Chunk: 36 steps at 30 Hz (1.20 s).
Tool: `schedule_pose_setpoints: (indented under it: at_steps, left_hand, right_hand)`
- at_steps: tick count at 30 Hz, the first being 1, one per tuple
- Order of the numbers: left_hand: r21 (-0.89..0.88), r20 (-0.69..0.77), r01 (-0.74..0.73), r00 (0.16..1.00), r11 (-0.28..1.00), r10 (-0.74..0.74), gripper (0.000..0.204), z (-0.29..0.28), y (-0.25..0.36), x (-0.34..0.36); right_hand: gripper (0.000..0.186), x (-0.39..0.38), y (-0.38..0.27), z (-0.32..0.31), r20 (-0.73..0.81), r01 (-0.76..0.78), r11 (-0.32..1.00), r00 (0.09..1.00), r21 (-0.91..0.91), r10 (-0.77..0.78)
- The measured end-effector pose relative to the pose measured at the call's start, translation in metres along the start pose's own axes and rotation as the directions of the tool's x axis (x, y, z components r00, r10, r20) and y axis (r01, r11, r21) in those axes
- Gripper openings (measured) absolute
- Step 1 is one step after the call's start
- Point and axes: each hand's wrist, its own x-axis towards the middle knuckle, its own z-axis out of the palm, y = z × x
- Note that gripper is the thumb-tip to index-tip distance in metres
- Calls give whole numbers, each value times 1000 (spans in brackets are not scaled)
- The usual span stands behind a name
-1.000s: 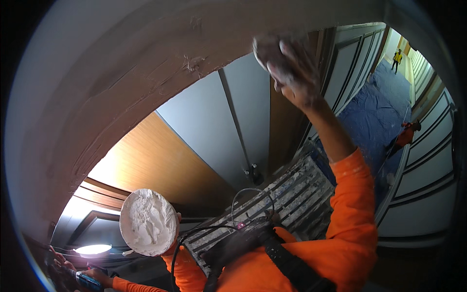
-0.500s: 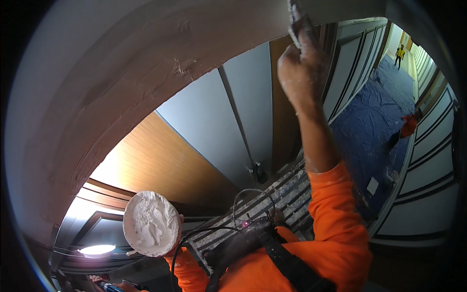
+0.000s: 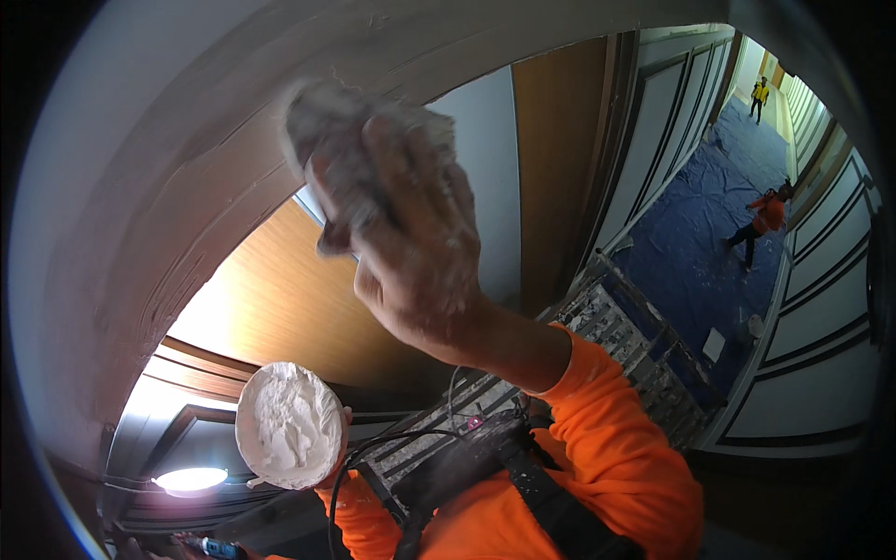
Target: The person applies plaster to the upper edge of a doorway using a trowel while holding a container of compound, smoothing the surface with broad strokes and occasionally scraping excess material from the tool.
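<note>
My right hand [image 3: 420,252] is raised and gripping a wide putty knife [image 3: 322,117], its blade smeared with pale filler and blurred by motion. The fingers lie over the blade, close under the curved plastered surface [image 3: 233,140] overhead; I cannot tell if the blade touches it. Lower left, my left hand [image 3: 346,422] holds up a round tub [image 3: 241,425] with white putty [image 3: 294,420] in it. Most of that hand is hidden behind the tub.
Beneath me is a slatted, filler-spattered platform [image 3: 644,373]. A bright lamp [image 3: 191,481] glows lower left, near a blue-and-black tool [image 3: 219,548]. Blue sheeting [image 3: 709,215] covers the corridor floor, where a person in orange [image 3: 770,215] and one in a yellow vest [image 3: 760,96] stand. A black cable [image 3: 392,441] crosses my front.
My right hand has swung left and down from the upper right, turning the putty knife's broad side into view. The tub in my left hand has hardly moved. The person in orange has shifted.
</note>
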Motion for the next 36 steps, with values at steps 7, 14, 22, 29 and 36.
schedule_pose_setpoints:
  at_steps: [7,14,22,29,36]
  left_hand:
    - [486,-31,-131,986,864,166,93,10,-11,-8]
    - [296,37,-24,999,955,14,93,-5,-1,-10]
    - [238,67,-5,998,971,-11,94,-4,4,-4]
    - [230,92,6,995,973,-28,94,-6,10,-4]
    - [213,130,4,991,977,-32,95,-10,16,1]
  right_hand:
    - [53,45,98,-32,-197,103,991,977,84,-85]
    - [53,17,150,-5,-59,459,878,881,-136,-469]
    - [53,52,146,-55,7,600,792,798,-112,-603]
    - [54,63,175,-52,134,717,696,695,-44,-707]
    - [27,16,193,-88,98,549,814,836,-190,-540]
